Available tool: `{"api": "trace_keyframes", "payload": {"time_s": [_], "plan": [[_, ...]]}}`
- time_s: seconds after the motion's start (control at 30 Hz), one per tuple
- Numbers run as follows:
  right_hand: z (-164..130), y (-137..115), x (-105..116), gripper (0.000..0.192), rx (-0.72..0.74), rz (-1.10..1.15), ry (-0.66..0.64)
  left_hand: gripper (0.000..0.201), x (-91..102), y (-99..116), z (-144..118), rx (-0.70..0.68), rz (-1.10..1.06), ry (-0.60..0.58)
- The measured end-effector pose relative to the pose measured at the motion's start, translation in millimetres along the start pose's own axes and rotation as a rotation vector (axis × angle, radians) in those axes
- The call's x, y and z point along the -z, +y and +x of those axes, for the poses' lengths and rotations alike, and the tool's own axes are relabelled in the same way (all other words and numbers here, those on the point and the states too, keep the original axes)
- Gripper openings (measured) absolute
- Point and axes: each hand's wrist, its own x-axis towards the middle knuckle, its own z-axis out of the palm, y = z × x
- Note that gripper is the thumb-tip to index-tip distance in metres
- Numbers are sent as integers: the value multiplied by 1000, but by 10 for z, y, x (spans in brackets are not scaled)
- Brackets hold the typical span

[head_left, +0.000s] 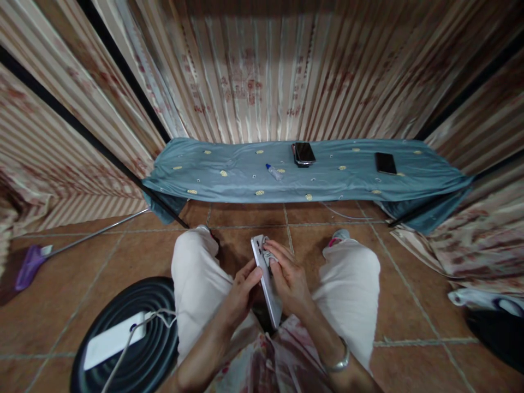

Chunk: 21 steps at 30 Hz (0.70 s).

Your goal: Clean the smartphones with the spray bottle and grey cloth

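Item: phone [266, 281], thin, stiff, smooth (likely slippery, breakable); we grip its edges, left hand [241, 292] bracing, right hand [289, 275] pressing a small cloth [271, 256].

We see a low bench draped in blue-grey cloth with gold dots [229, 183] against striped curtains [262, 71]. On it lie a small clear bottle with a blue cap [273, 172], a stack of dark phones [303, 154] and, well apart, a single black phone [385, 162]. A purple-headed mop [30, 265] lies on the brown tiled floor [409, 305]. A white power bank [112, 339] rests on a round black stool [158, 305].
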Motion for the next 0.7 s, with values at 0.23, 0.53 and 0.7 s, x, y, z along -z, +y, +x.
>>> {"api": "trace_keyframes", "payload": {"time_s": [0.23, 0.53, 0.7], "plan": [[-123, 43, 34, 43, 16, 9, -82, 43, 48, 0, 92, -17, -27, 15], [-142, -176, 63, 46, 46, -22, -86, 45, 65, 37, 160, -94, -4, 141], [-310, -176, 37, 53, 88, -147, -60, 45, 144, 82, 214, -133, -23, 184]]}}
